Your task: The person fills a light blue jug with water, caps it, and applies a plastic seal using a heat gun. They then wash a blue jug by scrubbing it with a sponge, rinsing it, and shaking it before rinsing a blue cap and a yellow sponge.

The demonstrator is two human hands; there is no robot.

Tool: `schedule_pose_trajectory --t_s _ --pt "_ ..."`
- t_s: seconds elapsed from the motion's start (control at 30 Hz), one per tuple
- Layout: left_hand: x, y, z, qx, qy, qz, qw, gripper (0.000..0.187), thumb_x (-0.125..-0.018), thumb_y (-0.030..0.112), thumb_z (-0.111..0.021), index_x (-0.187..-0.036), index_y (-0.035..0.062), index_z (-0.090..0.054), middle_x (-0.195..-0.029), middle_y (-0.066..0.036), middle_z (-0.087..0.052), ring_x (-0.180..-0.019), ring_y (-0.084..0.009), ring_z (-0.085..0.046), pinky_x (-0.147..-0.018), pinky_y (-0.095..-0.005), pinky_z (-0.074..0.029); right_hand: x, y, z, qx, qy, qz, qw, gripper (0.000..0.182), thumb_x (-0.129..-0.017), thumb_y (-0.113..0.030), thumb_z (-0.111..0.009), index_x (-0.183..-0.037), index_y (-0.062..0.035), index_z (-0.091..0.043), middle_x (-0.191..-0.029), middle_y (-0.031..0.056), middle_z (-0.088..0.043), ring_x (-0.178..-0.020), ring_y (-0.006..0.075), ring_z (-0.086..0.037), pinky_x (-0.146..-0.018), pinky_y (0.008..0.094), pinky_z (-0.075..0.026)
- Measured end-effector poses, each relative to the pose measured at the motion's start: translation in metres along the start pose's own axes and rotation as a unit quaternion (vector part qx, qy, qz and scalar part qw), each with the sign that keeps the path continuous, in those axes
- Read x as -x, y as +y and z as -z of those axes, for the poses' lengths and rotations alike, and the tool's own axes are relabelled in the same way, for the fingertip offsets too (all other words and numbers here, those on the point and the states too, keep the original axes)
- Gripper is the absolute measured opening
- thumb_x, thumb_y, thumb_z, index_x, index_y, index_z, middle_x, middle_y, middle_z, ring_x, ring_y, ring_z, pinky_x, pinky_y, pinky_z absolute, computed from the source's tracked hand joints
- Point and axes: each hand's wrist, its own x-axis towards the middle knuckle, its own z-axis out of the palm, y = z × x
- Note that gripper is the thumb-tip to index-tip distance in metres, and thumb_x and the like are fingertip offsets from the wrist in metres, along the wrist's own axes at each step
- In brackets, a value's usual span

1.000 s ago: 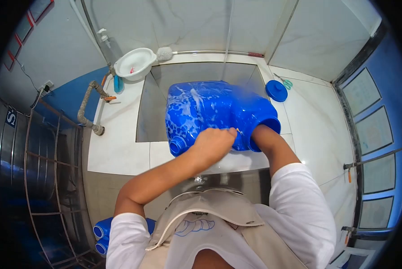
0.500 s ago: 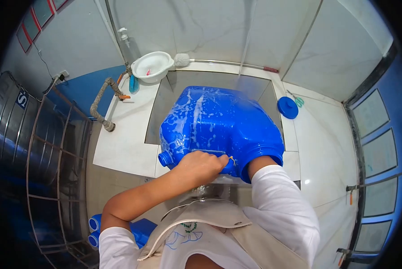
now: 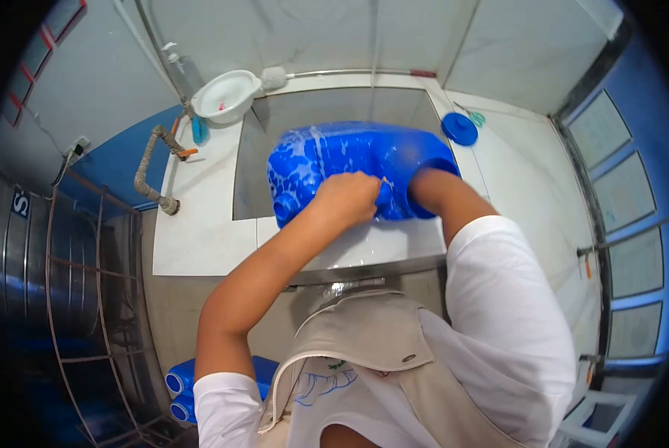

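A large blue water jug [image 3: 342,153], streaked with white suds, lies on its side over the sink basin, its wide mouth facing right toward me. My left hand [image 3: 353,196] is closed around the handle on the jug's near side. Through the open mouth reaches my right arm; my right hand is inside the jug, so its fingers and anything in them are hidden. A small capped spout [image 3: 284,207] sticks out at the jug's lower left. The round blue lid [image 3: 460,129] lies on the white counter to the right of the basin.
A white basin [image 3: 226,97] stands at the counter's back left, beside a long-handled brush [image 3: 274,78]. Green-handled scissors [image 3: 477,118] lie behind the lid. A pipe with an orange-handled tap [image 3: 188,152] rises at left. More blue jugs [image 3: 183,379] are on the floor.
The jug has shifted away from my body and tipped, its mouth turned more upward. More of my right forearm shows outside the mouth. The left hand keeps its hold on the handle.
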Motion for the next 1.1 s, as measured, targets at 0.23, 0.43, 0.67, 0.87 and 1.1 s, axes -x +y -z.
schedule_pose_trajectory --t_s 0.23,0.43,0.67,0.87,1.1 --pt "-0.041 -0.015 -0.015 -0.028 -0.054 0.06 0.996 0.021 -0.073 0.013 -0.056 -0.088 0.0028 -0.067 -0.092 -0.02 -0.064 -0.087 -0.0348 -0.063 -0.075 -0.0432 -0.051 -0.026 -0.015 0.017 0.244 0.274 -0.001 0.93 0.038 -0.078 -0.02 -0.057 -0.115 -0.0105 -0.061 -0.125 0.0086 -0.053 -0.114 0.0236 -0.051 -0.09 0.0383 -0.042" --pt "-0.048 -0.015 -0.02 -0.054 -0.085 0.058 0.993 0.023 -0.073 0.013 -0.056 -0.09 0.002 -0.067 -0.092 -0.021 -0.064 -0.086 -0.0357 -0.063 -0.075 -0.0431 -0.051 0.064 -0.069 0.011 0.393 0.3 -0.101 0.863 0.027 -0.076 -0.019 -0.058 -0.1 -0.0103 -0.067 -0.121 0.0064 -0.056 -0.115 0.0217 -0.049 -0.087 0.0399 -0.044" --pt "-0.021 -0.005 -0.038 -0.06 0.009 0.017 0.998 0.024 -0.073 0.016 -0.06 -0.091 0.0013 -0.059 -0.08 -0.02 -0.064 -0.075 -0.0356 -0.064 -0.067 -0.0437 -0.052 0.063 -0.062 0.002 -0.457 0.207 0.135 0.855 0.028 -0.085 -0.023 -0.048 -0.101 -0.0066 -0.064 -0.096 0.0135 -0.065 -0.082 0.0267 -0.063 -0.078 0.0412 -0.049" --pt "0.002 0.001 -0.058 -0.052 0.055 0.007 0.997 0.021 -0.076 0.016 -0.059 -0.089 0.001 -0.053 -0.073 -0.02 -0.063 -0.066 -0.0348 -0.064 -0.058 -0.0444 -0.052 0.036 -0.111 0.011 -0.867 0.211 0.322 0.316 0.044 -0.092 -0.034 -0.04 -0.12 -0.0029 -0.051 -0.114 0.0155 -0.058 -0.103 0.028 -0.056 -0.093 0.0409 -0.044" --pt "0.036 0.005 -0.064 -0.045 0.074 -0.04 0.995 0.014 -0.076 0.015 -0.058 -0.08 0.0044 -0.049 -0.058 -0.017 -0.059 -0.055 -0.0314 -0.062 -0.05 -0.0414 -0.051 -0.009 -0.136 0.008 -0.832 0.35 0.266 0.338 0.036 -0.09 -0.028 -0.045 -0.115 -0.0037 -0.054 -0.11 0.0153 -0.06 -0.1 0.0272 -0.058 -0.088 0.0384 -0.047"
